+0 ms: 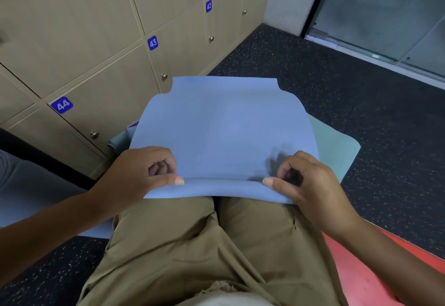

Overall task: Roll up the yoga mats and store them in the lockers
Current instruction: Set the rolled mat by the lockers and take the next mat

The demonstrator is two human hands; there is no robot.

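Both hands pinch the near edge of the blue mat (224, 125), left hand (142, 173) and right hand (305, 180) curled on the first fold, just past the knees. Keep the roll tight, both ends even. Green mat (334, 146) underneath mostly hidden; lockers (101, 48) all closed beyond.

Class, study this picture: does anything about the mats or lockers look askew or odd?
Slightly. The blue mat lies crooked over the green mat, whose edges stick out unevenly on both sides. The lockers are all closed.
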